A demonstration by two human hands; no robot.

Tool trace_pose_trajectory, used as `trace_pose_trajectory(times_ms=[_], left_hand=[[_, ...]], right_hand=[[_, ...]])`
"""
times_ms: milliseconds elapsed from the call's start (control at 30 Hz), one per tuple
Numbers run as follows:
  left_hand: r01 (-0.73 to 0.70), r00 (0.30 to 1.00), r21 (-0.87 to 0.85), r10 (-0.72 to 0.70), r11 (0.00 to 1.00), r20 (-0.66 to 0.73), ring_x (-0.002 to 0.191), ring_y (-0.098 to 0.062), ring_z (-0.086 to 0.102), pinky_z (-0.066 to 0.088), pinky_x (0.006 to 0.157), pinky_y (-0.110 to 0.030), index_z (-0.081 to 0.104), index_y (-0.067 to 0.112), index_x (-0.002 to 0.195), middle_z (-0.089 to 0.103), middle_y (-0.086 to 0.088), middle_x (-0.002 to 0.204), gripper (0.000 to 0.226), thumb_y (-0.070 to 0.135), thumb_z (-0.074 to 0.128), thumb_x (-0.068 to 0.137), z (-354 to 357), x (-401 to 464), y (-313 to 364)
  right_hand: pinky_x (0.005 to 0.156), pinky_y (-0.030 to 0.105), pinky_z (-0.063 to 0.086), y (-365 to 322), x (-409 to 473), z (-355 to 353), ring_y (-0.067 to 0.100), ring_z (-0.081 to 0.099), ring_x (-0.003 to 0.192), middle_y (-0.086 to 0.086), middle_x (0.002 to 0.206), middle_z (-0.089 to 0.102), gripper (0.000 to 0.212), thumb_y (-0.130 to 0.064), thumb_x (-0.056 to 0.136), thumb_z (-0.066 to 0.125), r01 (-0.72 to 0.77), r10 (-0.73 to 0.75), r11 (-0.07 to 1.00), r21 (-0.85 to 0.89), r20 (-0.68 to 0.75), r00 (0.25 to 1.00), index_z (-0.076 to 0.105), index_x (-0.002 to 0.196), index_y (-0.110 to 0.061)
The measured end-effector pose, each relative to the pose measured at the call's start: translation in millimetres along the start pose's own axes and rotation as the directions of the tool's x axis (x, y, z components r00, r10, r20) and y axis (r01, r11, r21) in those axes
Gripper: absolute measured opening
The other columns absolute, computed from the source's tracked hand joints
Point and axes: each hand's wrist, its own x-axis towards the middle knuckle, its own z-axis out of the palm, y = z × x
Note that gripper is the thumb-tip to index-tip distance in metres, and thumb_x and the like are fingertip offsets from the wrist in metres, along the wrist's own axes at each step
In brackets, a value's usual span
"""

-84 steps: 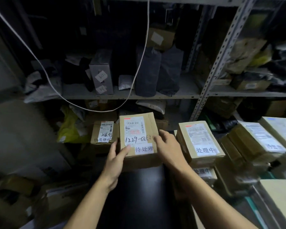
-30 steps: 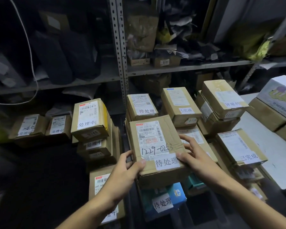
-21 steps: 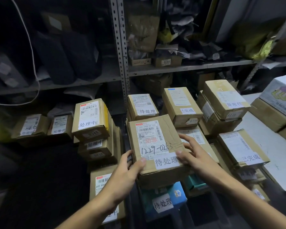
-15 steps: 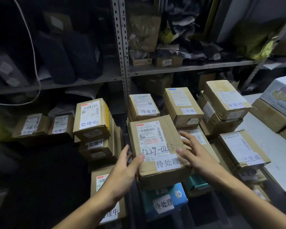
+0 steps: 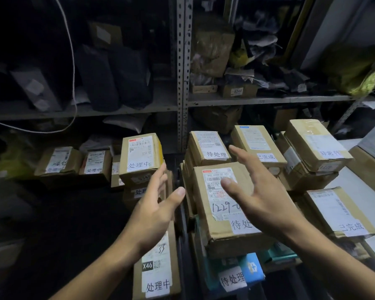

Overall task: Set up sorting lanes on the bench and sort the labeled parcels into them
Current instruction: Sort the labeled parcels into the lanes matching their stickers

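both hands just let go. left hand [image 5: 154, 210] and right hand [image 5: 262, 195] hover spread wide, holding nothing, either side of the 1229 parcel [image 5: 223, 208]. it now sits on the 待处理 stack, just in front of another 待处理 box [image 5: 208, 148], right of the 处理中 box [image 5: 140, 158]. looks sorted, next one up.

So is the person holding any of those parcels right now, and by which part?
Nothing is held. Both the left hand and right hand are open, fingers spread, above the brown cardboard parcel marked 1229.
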Motion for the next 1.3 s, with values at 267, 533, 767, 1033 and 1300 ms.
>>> trace_pose_trajectory(times_ms=[267, 533, 767, 1033, 1300], left_hand=[[-0.136, 0.979, -0.012, 0.133, 0.991, -0.155, 0.119, 0.016, 0.046, 0.041, 0.089, -0.005, 0.045, 0.058, 0.123, 0.054, 0.03, 0.125, 0.042, 0.049, 0.063, 0.087, -90.6, 7.7, 9.6], [-0.053, 0.935, -0.005, 0.047, 0.999, -0.35, 0.112, 0.012, 0.051, 0.039, 0.084, -0.007, 0.055, 0.038, 0.124, 0.054, 0.026, 0.12, 0.033, 0.025, 0.059, 0.094, -245.2, 49.3, -48.1], [0.099, 0.835, -0.09, -0.132, 0.991, -0.535, 0.104, -0.001, 0.061, 0.044, 0.085, -0.015, 0.065, 0.028, 0.108, 0.067, 0.008, 0.109, 0.018, 0.018, 0.058, 0.096, -379.0, 118.9, -152.8], [0.289, 0.7, -0.11, -0.288, 0.951, -0.654, 0.12, -0.018, 0.055, 0.041, 0.092, -0.021, 0.055, 0.015, 0.132, 0.061, -0.005, 0.126, 0.035, 0.017, 0.054, 0.097, -461.6, 198.1, -267.9], [0.412, 0.761, -0.085, -0.393, 0.907, -0.516, 0.125, -0.024, 0.051, 0.039, 0.095, -0.03, 0.045, 0.016, 0.141, 0.056, -0.004, 0.134, 0.045, 0.033, 0.05, 0.1, -476.8, 237.7, -335.0]], right_hand=[[0.097, -0.005, 0.023, -81.2, 53.2, 68.6, -0.031, 0.03, 0.12, -0.034, 0.136, 0.037, 0.066, -0.051, 0.089, 0.059, 0.152, -0.156, 0.988, 0.04, 0.14, 0.978, 0.031, 0.148, -0.041], [0.1, 0.019, 0.043, -170.4, 145.9, 213.3, 0.003, 0.052, 0.123, -0.011, 0.144, 0.051, 0.059, -0.046, 0.092, 0.06, 0.078, -0.117, 0.988, 0.135, 0.317, 0.941, 0.037, 0.146, -0.038], [0.064, 0.009, 0.045, -179.5, 216.5, 380.1, -0.005, 0.059, 0.094, -0.011, 0.131, 0.058, 0.058, -0.047, 0.092, 0.058, -0.207, 0.114, 0.958, 0.197, 0.402, 0.909, 0.04, 0.145, -0.035], [0.099, 0.033, 0.045, -150.9, 277.7, 541.8, 0.019, 0.056, 0.117, 0.001, 0.133, 0.06, 0.047, -0.031, 0.095, 0.056, -0.452, 0.343, 0.879, 0.153, 0.457, 0.821, 0.046, 0.141, -0.024], [0.106, 0.044, 0.045, -116.7, 327.1, 611.0, 0.027, 0.058, 0.119, 0.006, 0.132, 0.063, 0.05, -0.021, 0.095, 0.056, -0.535, 0.433, 0.833, 0.137, 0.442, 0.786, 0.044, 0.143, -0.018]])
